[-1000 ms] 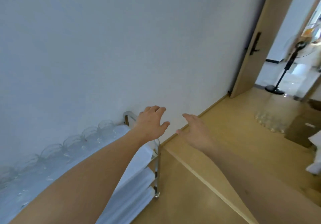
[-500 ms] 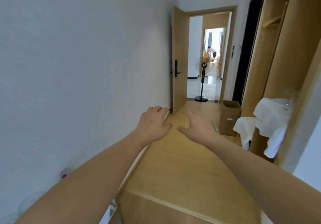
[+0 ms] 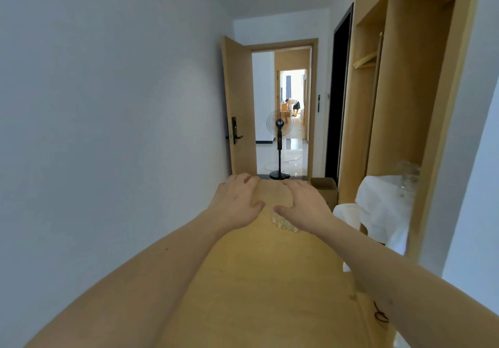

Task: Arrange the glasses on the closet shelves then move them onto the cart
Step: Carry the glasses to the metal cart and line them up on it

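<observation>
Ahead, a cluster of clear glasses stands on the wooden floor, partly hidden behind the right hand. More glass sits on the closet shelf, which is draped in white cloth, at the right. Both hands reach forward with relaxed, spread fingers, holding nothing; the left hand is just beside the right. Beyond, a standing fan fills an open doorway.

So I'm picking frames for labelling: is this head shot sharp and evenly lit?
Head view: wide-angle bend at the edges, stretching both forearms; the far doorway is blown out; the glasses on the floor and the glass on the closet shelf are faint and soft; both hands are fairly crisp.
</observation>
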Tool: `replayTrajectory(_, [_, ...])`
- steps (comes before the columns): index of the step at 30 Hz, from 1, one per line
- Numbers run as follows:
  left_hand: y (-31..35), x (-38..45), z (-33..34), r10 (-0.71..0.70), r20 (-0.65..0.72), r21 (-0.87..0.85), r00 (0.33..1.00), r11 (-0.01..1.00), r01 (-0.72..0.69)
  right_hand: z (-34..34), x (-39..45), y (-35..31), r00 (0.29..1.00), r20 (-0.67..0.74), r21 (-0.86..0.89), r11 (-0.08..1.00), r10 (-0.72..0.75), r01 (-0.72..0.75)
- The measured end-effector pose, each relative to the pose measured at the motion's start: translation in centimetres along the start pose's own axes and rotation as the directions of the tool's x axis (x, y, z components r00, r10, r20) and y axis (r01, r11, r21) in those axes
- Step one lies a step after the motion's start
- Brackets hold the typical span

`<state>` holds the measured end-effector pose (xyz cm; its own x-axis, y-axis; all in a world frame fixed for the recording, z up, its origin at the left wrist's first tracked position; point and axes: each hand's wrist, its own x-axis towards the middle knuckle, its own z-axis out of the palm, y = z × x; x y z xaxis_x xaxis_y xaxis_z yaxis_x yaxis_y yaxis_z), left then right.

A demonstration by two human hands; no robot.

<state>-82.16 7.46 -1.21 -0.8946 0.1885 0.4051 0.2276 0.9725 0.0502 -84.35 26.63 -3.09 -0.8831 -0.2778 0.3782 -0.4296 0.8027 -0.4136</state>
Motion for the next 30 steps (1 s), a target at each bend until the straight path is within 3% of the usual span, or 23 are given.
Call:
replayTrajectory(14, [0.3,14.2,8.5,0.05,0.074,-0.049,0.996,0.998,-0.047,2.3,10.7,10.4,0.992,0.046,-0.024,0.992,0.121,-0.12])
replayTrajectory(30, [-7.7,32.2,15.2,0.298,0.066,-0.139,0.952,0.948,-0.287,6.8,26.5,12.9,0.942,-0.047,-0.123,0.934,0.331,-0.335])
